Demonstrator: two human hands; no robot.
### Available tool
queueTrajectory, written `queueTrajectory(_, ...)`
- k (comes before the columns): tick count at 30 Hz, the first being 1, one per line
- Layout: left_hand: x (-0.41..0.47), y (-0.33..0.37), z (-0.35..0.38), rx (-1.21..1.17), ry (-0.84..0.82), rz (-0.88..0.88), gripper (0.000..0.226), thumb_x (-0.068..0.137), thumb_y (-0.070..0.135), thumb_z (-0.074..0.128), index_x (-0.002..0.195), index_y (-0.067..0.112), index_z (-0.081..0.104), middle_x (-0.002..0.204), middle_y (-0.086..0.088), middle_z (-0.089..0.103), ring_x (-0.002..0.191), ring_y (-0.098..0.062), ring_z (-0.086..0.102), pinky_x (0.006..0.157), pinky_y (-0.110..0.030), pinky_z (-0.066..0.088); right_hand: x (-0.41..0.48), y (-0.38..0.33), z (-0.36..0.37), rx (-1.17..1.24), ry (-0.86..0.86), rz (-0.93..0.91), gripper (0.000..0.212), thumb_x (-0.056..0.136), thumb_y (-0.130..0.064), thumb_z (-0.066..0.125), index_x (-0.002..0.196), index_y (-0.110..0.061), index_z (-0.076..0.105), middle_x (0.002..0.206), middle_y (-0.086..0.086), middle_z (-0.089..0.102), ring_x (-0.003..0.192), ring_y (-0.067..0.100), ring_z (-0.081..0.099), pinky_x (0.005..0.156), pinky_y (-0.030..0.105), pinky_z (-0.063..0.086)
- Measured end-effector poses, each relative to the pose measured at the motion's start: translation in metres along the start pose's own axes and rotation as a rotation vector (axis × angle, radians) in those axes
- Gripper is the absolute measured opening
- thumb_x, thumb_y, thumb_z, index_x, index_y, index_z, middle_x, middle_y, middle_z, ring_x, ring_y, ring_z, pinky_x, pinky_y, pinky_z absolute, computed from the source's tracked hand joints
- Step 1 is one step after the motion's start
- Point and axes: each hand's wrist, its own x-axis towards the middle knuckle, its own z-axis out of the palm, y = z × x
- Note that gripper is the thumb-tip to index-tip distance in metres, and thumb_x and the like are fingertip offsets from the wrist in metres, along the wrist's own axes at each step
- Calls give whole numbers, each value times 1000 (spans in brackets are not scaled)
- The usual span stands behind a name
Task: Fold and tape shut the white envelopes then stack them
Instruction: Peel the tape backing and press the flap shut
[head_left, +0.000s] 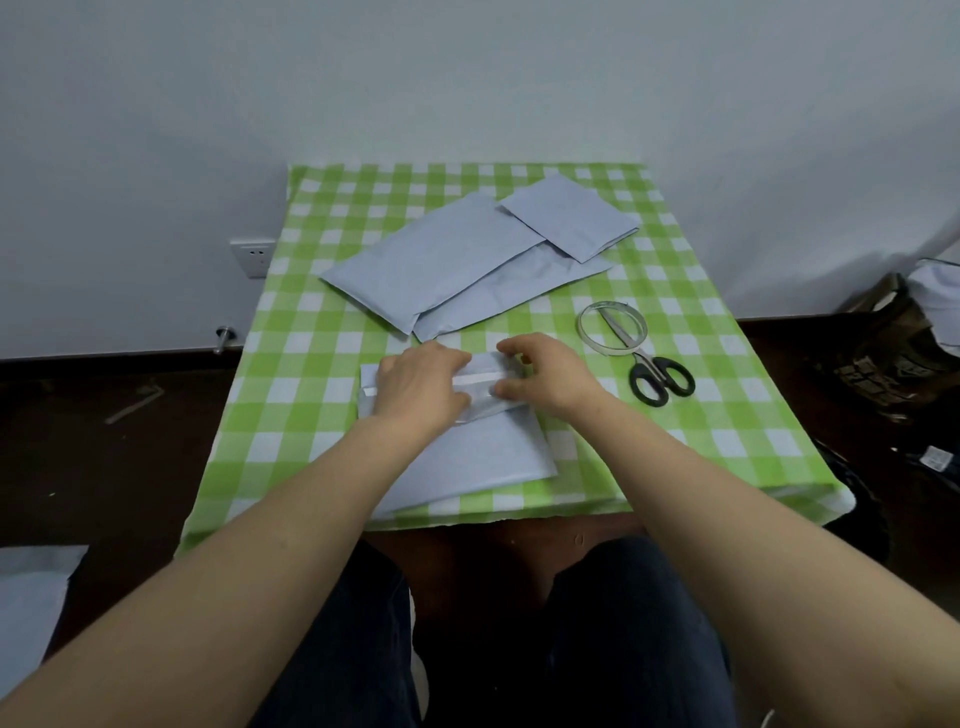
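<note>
A white envelope (488, 457) lies near the front edge of the green checked table (322, 291), its far end folded over toward me. A strip of white tape (480, 378) runs across the fold. My left hand (421, 387) lies over the left part of the fold, fingers curled down onto it. My right hand (545, 371) pinches the right end of the folded flap between thumb and fingers. Further back lie two long unfolded envelopes (431, 265) and a folded one (569, 215) resting on them.
A roll of tape (589, 332) and black-handled scissors (657, 376) lie to the right of my hands. Another white envelope (31, 597) is on the floor at the left. A dark bag (893, 348) stands on the floor at the right.
</note>
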Motion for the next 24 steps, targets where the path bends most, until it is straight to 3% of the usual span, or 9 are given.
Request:
queueTrajectory(3,3,-1,0,22,-22,-14,47,84,30,61,130,33,52,126,-2,51,121,-23,45,95,-34,28,8,-5,2,-168,-43,-17,58,77,-20,74,131,-15,53,128,9,50,116,26,50,98,36,43)
queueTrajectory(6,2,-2,-2,-12,-8,-31,37,81,28,61,117,37,60,115,2,57,115,-21,49,85,-32,23,11,-6,1,-184,-27,-11,40,74,-19,74,113,-18,65,108,4,63,100,23,59,87,34,49)
queueTrajectory(8,1,-2,-2,-90,5,-64,24,81,30,59,103,36,65,105,7,61,109,-17,52,81,-29,20,10,-5,-1,-49,-12,15,18,75,-14,72,92,-18,68,82,-1,64,82,19,60,75,30,49)
queueTrajectory(10,-1,-1,-3,-178,9,-96,14,83,38,57,94,35,65,98,9,63,106,-15,54,81,-28,19,6,-3,-4,187,-25,50,12,76,-9,74,81,-14,65,66,-3,57,66,15,54,64,24,45)
queueTrajectory(14,-1,-2,-7,-247,10,-99,14,89,44,52,89,34,62,89,11,57,105,-15,54,82,-29,18,-9,0,-12,499,-45,106,16,77,-9,76,90,-3,68,66,0,57,54,6,51,49,11,42)
queueTrajectory(19,-4,0,-11,-277,1,-121,16,87,44,54,87,32,64,85,12,60,98,-13,55,81,-29,20,-21,3,-11,591,62,88,6,85,-10,68,86,-4,69,62,-2,54,49,0,46,48,5,37)
queueTrajectory(22,-5,7,-11,-343,29,-98,17,85,47,57,83,32,64,80,16,60,91,-7,52,82,-29,21,-24,0,-6,562,125,64,10,85,-5,65,88,4,69,69,4,58,58,3,49,57,12,41)
queueTrajectory(24,-5,11,-11,-351,35,-71,17,86,48,57,80,33,63,75,17,57,88,-6,50,82,-29,21,-24,-2,-3,519,169,71,8,84,-4,64,78,-4,69,70,4,59,65,11,50,64,22,42)
